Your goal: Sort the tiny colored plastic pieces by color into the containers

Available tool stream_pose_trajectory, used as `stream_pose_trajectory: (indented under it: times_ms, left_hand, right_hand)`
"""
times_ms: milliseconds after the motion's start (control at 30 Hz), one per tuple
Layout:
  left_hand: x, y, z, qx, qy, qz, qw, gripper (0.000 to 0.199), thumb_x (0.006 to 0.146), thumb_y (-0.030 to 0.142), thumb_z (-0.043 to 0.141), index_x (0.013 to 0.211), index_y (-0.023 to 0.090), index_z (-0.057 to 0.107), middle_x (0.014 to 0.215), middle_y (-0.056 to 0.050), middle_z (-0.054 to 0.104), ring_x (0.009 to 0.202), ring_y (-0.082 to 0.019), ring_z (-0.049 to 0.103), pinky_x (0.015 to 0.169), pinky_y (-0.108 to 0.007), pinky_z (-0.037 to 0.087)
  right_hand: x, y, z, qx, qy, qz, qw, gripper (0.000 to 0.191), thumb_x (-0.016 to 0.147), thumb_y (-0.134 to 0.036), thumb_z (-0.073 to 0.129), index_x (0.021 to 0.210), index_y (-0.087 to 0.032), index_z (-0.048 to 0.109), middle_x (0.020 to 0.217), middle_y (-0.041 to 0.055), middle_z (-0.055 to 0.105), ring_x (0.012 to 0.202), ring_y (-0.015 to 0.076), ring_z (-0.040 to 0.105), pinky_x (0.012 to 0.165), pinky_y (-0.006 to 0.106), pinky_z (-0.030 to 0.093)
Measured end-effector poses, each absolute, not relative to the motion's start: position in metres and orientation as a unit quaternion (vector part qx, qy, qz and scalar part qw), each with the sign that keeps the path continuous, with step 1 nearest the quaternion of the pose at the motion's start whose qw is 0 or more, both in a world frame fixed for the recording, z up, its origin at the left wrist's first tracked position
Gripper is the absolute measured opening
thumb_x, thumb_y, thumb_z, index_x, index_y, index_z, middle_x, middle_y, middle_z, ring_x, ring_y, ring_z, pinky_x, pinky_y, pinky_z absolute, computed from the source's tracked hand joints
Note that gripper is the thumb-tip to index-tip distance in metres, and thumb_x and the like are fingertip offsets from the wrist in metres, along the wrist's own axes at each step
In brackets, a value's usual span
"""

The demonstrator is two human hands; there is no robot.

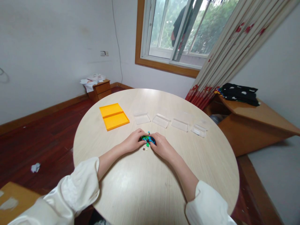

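A small heap of colourful pieces, mostly green and blue with dark parts, lies on the round table between my hands. Around its left side curves my left hand, fingers bent against the pieces. My right hand cups the right side in the same way. Both hands' fingertips come close together at the heap. A green piece lies just on the near side, with a tiny brown piece below it. Another small blue piece sits beyond the heap.
An open orange case lies at the table's back left. Several clear trays, including one beyond my hands, form a row to the right. The pale round table has a wooden cabinet at its right.
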State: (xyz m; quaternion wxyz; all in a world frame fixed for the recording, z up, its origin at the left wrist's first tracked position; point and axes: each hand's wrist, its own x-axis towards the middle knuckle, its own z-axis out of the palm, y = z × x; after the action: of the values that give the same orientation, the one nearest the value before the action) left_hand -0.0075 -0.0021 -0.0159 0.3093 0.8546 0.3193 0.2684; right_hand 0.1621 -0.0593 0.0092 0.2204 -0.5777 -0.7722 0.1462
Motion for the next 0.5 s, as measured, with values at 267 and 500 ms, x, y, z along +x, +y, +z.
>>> stream_pose_trajectory:
  times_ms: [267, 500]
  left_hand:
    - [-0.008, 0.000, -0.014, 0.825, 0.316, 0.324, 0.339, 0.022, 0.079, 0.013, 0.055, 0.098, 0.018, 0.066, 0.092, -0.006, 0.062, 0.087, -0.016, 0.057, 0.081, -0.031, 0.045]
    - [-0.020, 0.001, 0.007, 0.814, 0.303, 0.323, 0.375, 0.021, 0.075, 0.020, 0.058, 0.093, 0.015, 0.067, 0.089, -0.006, 0.063, 0.079, -0.015, 0.055, 0.075, -0.029, 0.045]
  right_hand:
    - [0.167, -0.059, 0.009, -0.542, -0.783, 0.128, 0.278, 0.023, 0.082, -0.009, 0.049, 0.099, -0.018, 0.063, 0.091, 0.0072, 0.064, 0.087, 0.0175, 0.060, 0.079, 0.031, 0.046]
    - [0.170, -0.062, 0.020, -0.536, -0.781, 0.138, 0.291, 0.027, 0.081, -0.010, 0.051, 0.102, -0.018, 0.064, 0.094, 0.0075, 0.067, 0.085, 0.0163, 0.062, 0.078, 0.029, 0.046]
